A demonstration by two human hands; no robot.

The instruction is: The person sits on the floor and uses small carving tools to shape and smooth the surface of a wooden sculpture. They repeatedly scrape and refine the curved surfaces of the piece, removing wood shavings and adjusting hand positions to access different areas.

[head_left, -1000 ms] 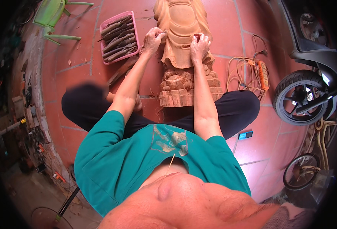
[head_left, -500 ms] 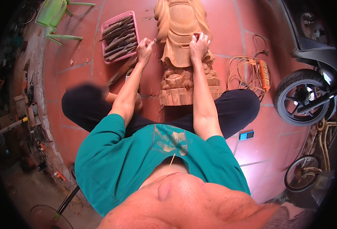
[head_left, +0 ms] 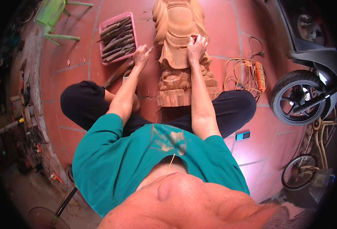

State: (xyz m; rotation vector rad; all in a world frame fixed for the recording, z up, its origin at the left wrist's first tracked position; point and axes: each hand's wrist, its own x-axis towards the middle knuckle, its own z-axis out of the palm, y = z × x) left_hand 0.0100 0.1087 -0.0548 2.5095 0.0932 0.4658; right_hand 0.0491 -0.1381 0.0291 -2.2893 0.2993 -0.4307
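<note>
head view: we are drawing our left hand (head_left: 141, 56) away from the wooden statue (head_left: 176, 51) just ahead of us, toward the pink basket (head_left: 134, 30); its fingers are curling, their grip unclear. our right hand (head_left: 197, 46) is staying at the statue's front, fingers bunching, perhaps pinching something, so we are apparently steadying one-handed.

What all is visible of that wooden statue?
The statue looks carved from bare, tan wood: smooth, flowing folds above, knobbly rounded shapes lower down, and a rougher, blocky base. It seems to lie on the floor, base toward the camera, its far end cut off by the picture's top edge. The right hand appears to rest on it; the left hand is apart.
</note>
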